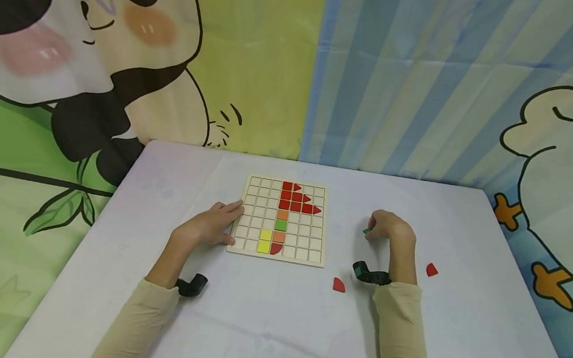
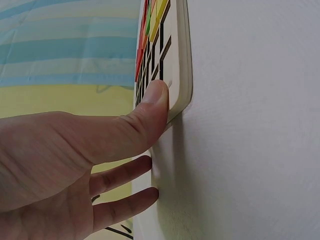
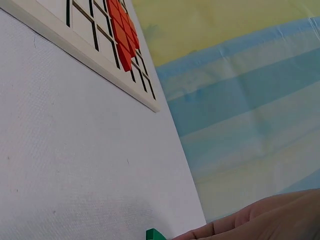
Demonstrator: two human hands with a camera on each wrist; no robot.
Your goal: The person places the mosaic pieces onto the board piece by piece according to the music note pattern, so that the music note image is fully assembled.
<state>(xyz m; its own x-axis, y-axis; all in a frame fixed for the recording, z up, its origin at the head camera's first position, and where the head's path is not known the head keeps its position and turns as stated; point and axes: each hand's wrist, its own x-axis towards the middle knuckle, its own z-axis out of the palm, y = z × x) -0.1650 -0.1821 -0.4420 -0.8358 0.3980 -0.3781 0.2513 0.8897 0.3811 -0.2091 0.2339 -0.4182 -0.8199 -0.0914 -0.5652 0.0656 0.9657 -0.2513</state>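
Observation:
A pale square grid board lies on the table with coloured tiles in part of its cells. My left hand rests at the board's left edge, the thumb against the near corner and the other fingers stretched along the side. To the right of the board, my right hand pinches a small green tile just over the table. Only a corner of that green tile shows in the right wrist view, so its full shape is hidden.
One red quarter-round tile lies in front of the board's right side. Another red tile is right of my right forearm. A printed cloth hangs behind the white table. Black wrist-worn devices sit at both wrists.

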